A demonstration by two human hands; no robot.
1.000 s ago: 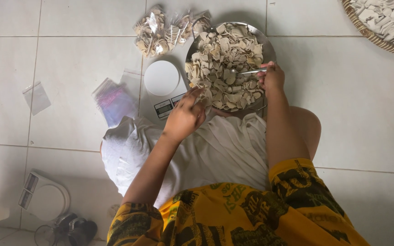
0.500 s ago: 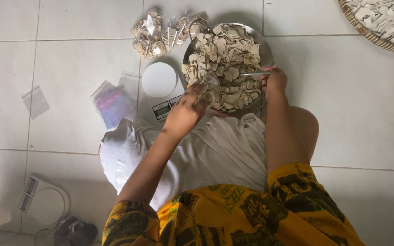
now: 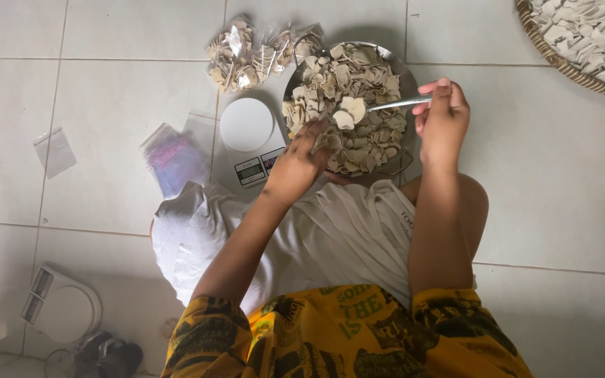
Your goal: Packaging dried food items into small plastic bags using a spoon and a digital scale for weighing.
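Both arms reach straight up the frame toward a metal bowl (image 3: 404, 77) full of pale dried slices (image 3: 348, 91), top centre. The left hand (image 3: 301, 159) is bent at the wrist, fingers curled down into the slices at the bowl's lower left edge, pinching up some. Can't tell how many it's got. The right hand (image 3: 442, 119) sits at the bowl's right rim, fingers closed around the handle of a spoon (image 3: 393, 105), whose tip lies over the slices with a couple of pieces on it.

Just left of the bowl there's a small white scale (image 3: 248, 136) with a round plate. Above it, a heap of clear packets (image 3: 246, 52) already stuffed with slices. Further left, a stack of empty clear zip bags (image 3: 173, 157) with a purplish tint, and one loose bag (image 3: 55, 150) off by itself. Woven tray (image 3: 547, 52) with more slices in the top right corner. Another scale (image 3: 61, 304) sits lower left.
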